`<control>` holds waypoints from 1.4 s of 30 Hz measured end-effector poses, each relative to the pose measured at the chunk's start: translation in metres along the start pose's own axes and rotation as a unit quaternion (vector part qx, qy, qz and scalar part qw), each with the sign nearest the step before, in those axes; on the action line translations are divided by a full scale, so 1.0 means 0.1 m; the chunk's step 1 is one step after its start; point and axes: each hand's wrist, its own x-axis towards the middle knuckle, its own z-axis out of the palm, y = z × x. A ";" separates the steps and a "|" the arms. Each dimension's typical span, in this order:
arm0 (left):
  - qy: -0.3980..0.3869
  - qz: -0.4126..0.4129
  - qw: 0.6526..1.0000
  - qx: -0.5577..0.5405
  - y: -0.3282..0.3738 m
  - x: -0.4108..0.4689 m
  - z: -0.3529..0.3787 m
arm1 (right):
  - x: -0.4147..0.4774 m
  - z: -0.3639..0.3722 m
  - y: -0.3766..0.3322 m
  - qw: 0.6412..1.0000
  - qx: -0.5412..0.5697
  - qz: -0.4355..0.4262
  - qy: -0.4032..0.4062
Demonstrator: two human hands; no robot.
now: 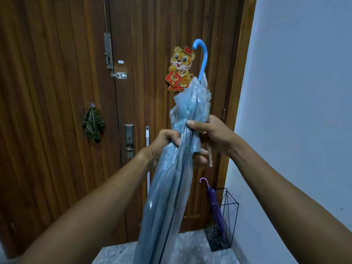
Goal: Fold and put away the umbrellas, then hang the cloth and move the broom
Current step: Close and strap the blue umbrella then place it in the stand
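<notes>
blue umbrella (171, 187) is pointing handle-up at the door (57, 92) | left hand (162, 143) fingers are pinching its canopy | right hand (213, 136) fingers are wrapping around it | purple umbrella (216, 206) is sitting in the wire stand (231, 204) | cloth (93, 124) is hanging on a hook

1. The translucent pale-blue plastic umbrella (171, 187) has a bright sky-blue hooked handle (202, 58).
2. The purple folded umbrella (215, 204) stands in a black wire stand (231, 208).
3. The hanging cloth (93, 125) is dark green with pale stripes.
4. The tiger sticker (180, 68) is orange-yellow and red.
5. The ribbed wooden door (57, 92) is reddish brown.
</notes>
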 end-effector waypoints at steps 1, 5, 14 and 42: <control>0.075 0.000 0.995 0.061 -0.01 -0.03 -0.06 | 0.00 0.01 -0.01 0.999 -0.023 -0.005 0.037; 0.178 0.000 0.955 0.239 -0.13 -0.11 -0.10 | 0.03 -0.01 0.07 0.979 -0.114 -0.022 0.167; 0.410 0.141 0.838 0.333 -0.35 0.19 0.09 | 0.09 0.07 0.00 0.977 -0.181 -0.010 0.113; 0.299 0.042 0.899 0.316 -0.28 0.20 0.16 | 0.07 0.01 0.24 0.959 -0.191 -0.007 0.209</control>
